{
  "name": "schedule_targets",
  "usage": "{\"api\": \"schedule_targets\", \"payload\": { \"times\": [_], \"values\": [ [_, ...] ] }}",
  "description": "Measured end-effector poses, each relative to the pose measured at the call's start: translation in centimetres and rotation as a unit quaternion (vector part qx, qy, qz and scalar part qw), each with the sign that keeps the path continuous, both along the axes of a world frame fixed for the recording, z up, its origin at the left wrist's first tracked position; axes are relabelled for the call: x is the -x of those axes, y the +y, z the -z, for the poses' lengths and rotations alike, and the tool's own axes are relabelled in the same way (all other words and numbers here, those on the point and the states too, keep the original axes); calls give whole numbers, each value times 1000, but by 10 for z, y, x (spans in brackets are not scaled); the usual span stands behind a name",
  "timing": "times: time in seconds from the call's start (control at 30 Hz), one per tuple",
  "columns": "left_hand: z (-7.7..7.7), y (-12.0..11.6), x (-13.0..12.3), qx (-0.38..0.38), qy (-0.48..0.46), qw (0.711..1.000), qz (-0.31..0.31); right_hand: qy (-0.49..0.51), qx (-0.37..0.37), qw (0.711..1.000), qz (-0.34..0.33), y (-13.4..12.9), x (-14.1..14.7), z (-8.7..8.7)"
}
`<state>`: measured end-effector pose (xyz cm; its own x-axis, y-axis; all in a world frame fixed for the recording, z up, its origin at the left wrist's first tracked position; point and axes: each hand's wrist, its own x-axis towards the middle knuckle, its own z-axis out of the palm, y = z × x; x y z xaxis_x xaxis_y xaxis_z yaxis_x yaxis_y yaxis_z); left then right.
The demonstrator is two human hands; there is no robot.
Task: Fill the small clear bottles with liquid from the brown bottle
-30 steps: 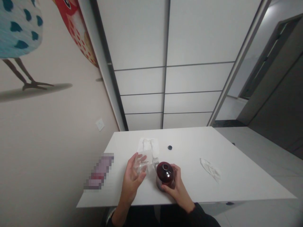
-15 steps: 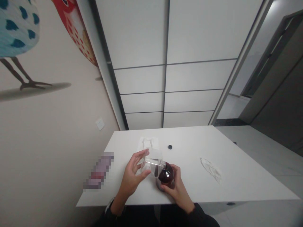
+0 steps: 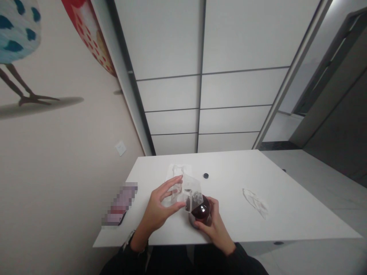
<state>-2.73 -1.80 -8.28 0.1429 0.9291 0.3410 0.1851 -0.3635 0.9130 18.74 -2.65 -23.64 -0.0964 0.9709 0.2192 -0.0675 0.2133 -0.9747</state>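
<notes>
My left hand (image 3: 162,202) grips a clear, thin-walled plastic piece (image 3: 192,184) between its thumb and fingers. My right hand (image 3: 216,221) is wrapped around a glossy, dark red, round bottle (image 3: 202,210) near the table's front edge. The plastic piece overlaps the top left of the bottle in view; I cannot tell whether they touch. Its transparency and the blur hide its exact shape and the bottle's neck.
On the white table (image 3: 229,166) lie a small black cap (image 3: 206,175) and, to the right, crumpled clear film (image 3: 255,203). Another clear plastic piece (image 3: 179,168) lies behind my left hand. A blurred-out purple item (image 3: 122,204) is at the left edge, beside the wall.
The clear plastic piece has turned in my left hand, its flat side now tilted over the bottle. My left hand has shifted slightly; my right hand keeps its hold on the bottle.
</notes>
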Motion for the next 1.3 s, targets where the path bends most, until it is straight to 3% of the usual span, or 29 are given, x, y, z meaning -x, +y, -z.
{"api": "schedule_targets", "payload": {
  "times": [0.37, 1.3],
  "values": [
    [-18, 5, 1, -54, 83, 995, 16, 7, 6, 1000, -3, -4, 1, -10],
    [-58, 13, -8, -120, 214, 965, 95, -4, 18, 1000, 0, -4, 0, -5]
  ]
}}
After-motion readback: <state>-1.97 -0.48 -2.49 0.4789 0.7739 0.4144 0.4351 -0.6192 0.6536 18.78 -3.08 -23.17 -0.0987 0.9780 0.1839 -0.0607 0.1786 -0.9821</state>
